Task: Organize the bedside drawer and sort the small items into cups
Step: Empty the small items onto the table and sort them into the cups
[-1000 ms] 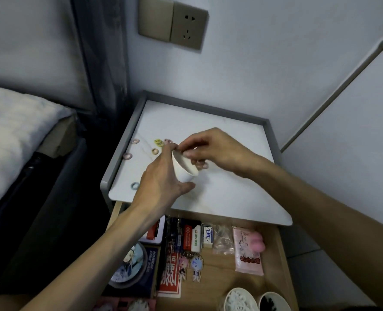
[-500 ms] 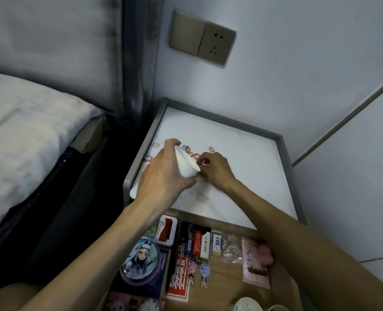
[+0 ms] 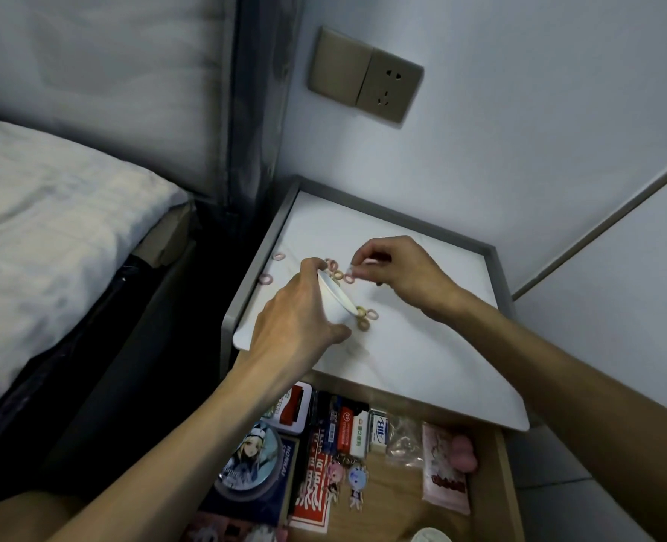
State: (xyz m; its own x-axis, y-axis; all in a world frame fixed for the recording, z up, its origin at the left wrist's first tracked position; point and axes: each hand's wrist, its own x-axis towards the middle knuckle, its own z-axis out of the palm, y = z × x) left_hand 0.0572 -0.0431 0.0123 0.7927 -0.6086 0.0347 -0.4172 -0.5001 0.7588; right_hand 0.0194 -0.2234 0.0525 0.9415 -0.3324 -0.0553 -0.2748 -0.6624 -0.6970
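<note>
Table (image 3: 422, 357) top: smooth, matt white, stone-like, with grey painted rim. Drawer (image 3: 398, 498) floor: pale wood grain; sachet (image 3: 443, 479) glossy plastic. Cup (image 3: 336, 303) matt white, looks like paper; bed (image 3: 50, 213) cloth, soft and creased.

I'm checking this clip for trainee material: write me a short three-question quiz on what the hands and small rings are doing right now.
1. True or false: the left hand holds the white cup tilted, its mouth toward the right hand.
2. Where do most small hair rings lie? A) in the open drawer B) on the white nightstand top C) on the bed
3. Fill in: the right hand's fingertips pinch a small ____ ring above the top.

Key: 1 true; 2 B; 3 pink.
</note>
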